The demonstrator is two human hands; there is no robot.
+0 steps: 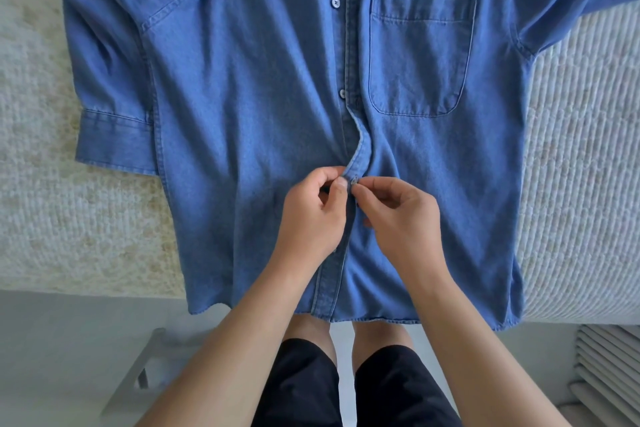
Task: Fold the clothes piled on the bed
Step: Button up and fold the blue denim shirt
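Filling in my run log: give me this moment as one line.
stage: buttoning | shirt: flat on bed, front up | left hand: pinches placket | right hand: pinches button | folding: not begun

A bedroom in a home: a bed covered by a cream, ribbed quilted bedspread fills the view, with a blue denim button-up shirt spread flat on it. Pale grey floor shows below the bed's edge, beside a white slatted rack.

A plain mid-blue denim shirt lies on a cream, ribbed-textured bed cover, above black shorts.
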